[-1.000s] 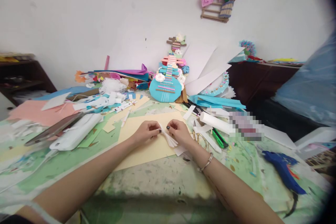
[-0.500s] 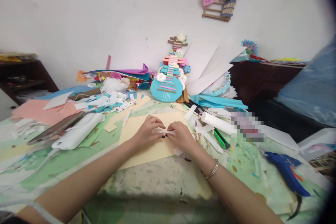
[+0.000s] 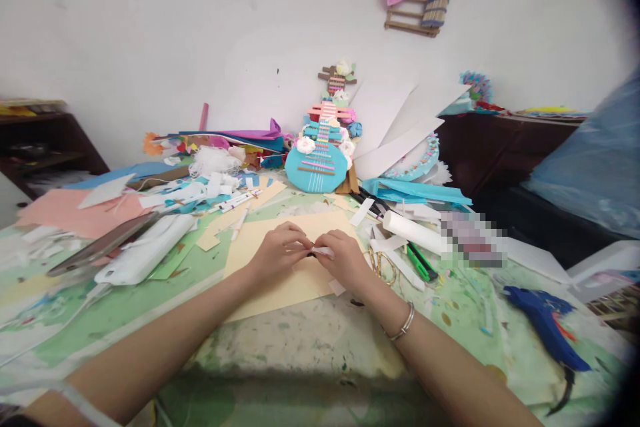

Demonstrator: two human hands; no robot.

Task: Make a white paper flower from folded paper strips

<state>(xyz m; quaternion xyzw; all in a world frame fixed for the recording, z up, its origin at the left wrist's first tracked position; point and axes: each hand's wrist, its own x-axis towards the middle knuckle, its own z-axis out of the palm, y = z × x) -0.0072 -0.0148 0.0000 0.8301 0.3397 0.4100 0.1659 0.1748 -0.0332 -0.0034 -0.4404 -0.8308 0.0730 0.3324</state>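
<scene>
Fingertip to fingertip, my left hand (image 3: 280, 252) and my right hand (image 3: 343, 259) meet above a cream paper sheet (image 3: 280, 300). Between them they pinch a small white strip of paper (image 3: 323, 251), partly hidden by the fingers. Both hands are closed on it. Under my right wrist, a small pale scrap (image 3: 337, 287) lies at the sheet's edge. Gold-handled scissors (image 3: 383, 267) rest just right of my right hand. A white marker pen (image 3: 241, 223) lies beyond my left hand.
A blue lute-shaped craft piece (image 3: 317, 170) stands against the wall. To the right lie a green cutter (image 3: 421, 261), a white paper roll (image 3: 413, 233) and a blue glue gun (image 3: 547, 327). A white power bank-like device (image 3: 145, 250) with a cable sits left, near paper scraps (image 3: 215, 187).
My fingertips have drawn closer together around the white strip, and less of it shows between them. The whole view has shifted slightly.
</scene>
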